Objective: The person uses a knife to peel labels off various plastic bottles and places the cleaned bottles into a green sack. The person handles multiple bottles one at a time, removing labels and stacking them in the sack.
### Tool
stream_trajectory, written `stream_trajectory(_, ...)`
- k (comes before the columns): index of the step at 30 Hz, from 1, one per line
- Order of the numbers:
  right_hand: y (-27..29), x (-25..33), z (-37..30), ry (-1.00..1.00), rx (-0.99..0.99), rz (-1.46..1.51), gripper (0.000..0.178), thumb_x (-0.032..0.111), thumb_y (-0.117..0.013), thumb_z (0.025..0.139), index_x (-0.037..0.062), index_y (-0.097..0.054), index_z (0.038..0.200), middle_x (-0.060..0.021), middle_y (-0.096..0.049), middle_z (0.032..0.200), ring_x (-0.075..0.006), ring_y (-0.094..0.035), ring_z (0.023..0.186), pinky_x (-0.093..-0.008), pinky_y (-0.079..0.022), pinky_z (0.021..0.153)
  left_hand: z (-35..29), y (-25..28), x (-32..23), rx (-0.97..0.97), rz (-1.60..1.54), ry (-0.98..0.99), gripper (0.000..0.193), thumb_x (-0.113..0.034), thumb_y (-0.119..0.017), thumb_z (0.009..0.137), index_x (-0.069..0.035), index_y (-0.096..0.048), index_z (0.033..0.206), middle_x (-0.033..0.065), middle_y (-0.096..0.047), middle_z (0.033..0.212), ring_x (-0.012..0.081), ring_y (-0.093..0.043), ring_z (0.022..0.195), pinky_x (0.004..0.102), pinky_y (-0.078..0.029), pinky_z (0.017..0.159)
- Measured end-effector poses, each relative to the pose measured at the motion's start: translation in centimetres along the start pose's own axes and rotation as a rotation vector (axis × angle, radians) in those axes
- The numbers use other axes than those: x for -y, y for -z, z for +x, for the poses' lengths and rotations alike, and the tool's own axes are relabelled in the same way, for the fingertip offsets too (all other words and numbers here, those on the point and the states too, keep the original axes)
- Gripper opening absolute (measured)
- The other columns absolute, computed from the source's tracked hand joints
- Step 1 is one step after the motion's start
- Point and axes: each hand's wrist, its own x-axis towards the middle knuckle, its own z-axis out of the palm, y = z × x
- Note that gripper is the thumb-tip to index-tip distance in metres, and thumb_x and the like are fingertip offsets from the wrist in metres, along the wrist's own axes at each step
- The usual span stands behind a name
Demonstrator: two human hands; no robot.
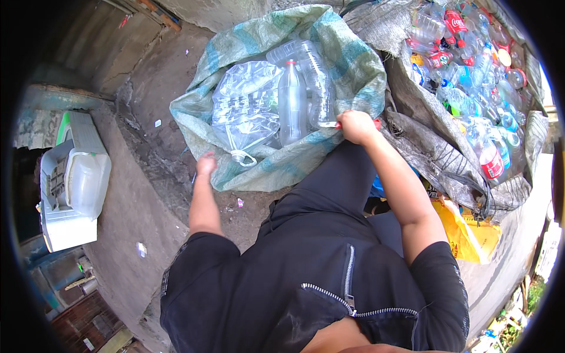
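A woven sack (359, 65) in pale green and blue stands wide in front of me with clear plastic bottles in it. Inside lie a large crumpled water jug (246, 100) with a white ring handle, a slim bottle (292, 109) with a red cap, and a long ribbed bottle (319, 82). My right hand (357, 127) is closed around a red-handled tool at the sack's near right rim. A short pale tip, knife-like, points left from the fist. My left hand (205, 165) is held beside the sack's near left rim, seemingly empty, its fingers partly hidden.
At the right, a large grey sack (412, 126) is heaped with plastic bottles (482, 100). A yellow bag (468, 232) lies below it. On the left stands a white and grey plastic bin (88, 182) near a concrete ledge (126, 194). Small litter dots the ground.
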Motion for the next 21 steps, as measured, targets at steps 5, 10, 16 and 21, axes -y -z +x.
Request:
stream_trajectory(5,8.1,-2.8,-8.9,-0.055,-0.379,0.212,0.01,0.004,-0.06,0.068,-0.0005,-0.057,0.077,-0.0196,-0.059,0.079,-0.0397,-0.058,0.08,-0.046,-0.046,0.073,-1.3,3.2,-7.9,-0.371,0.099,-0.04,0.095,-0.048,-0.074,0.071,0.001,-0.033,0.141,0.0263,-0.054,0.125,0.0361,-0.054,0.116,0.0402,-0.042,0.099)
stream_trajectory(10,7.9,-3.8,-13.6,-0.147,-0.197,0.284,0.013,-0.001,-0.059,0.067,-0.0025,-0.057,0.079,-0.021,-0.058,0.081,-0.0411,-0.057,0.084,-0.0454,-0.045,0.073,-1.5,-7.8,-3.2,-0.482,-0.163,0.349,0.101,-0.05,-0.074,0.069,-0.001,-0.025,0.142,0.022,-0.041,0.138,0.034,-0.042,0.127,0.0435,-0.034,0.105)
stream_trajectory(16,6.5,-5.8,-17.4,-0.259,-0.23,0.291,0.015,-0.001,-0.061,0.067,-0.0032,-0.059,0.082,-0.0201,-0.06,0.084,-0.0396,-0.059,0.084,-0.0438,-0.046,0.075,-10.2,1.4,-17.4,-0.386,-0.432,-0.606,0.031,-0.002,-0.056,0.083,0.003,-0.054,0.113,0.0152,-0.065,0.107,0.0284,-0.062,0.097,0.0356,-0.046,0.089)
stream_trajectory(21,6.5,-4.5,-15.9,-0.192,-0.206,0.306,0.019,0.0,-0.062,0.065,-0.0017,-0.061,0.084,-0.0183,-0.06,0.084,-0.0379,-0.06,0.085,-0.0433,-0.047,0.077,-21.7,8.8,-7.5,0.2,0.671,-0.497,0.041,-0.003,-0.055,0.081,-0.002,-0.057,0.121,0.0187,-0.064,0.114,0.0316,-0.062,0.106,0.0401,-0.047,0.093)
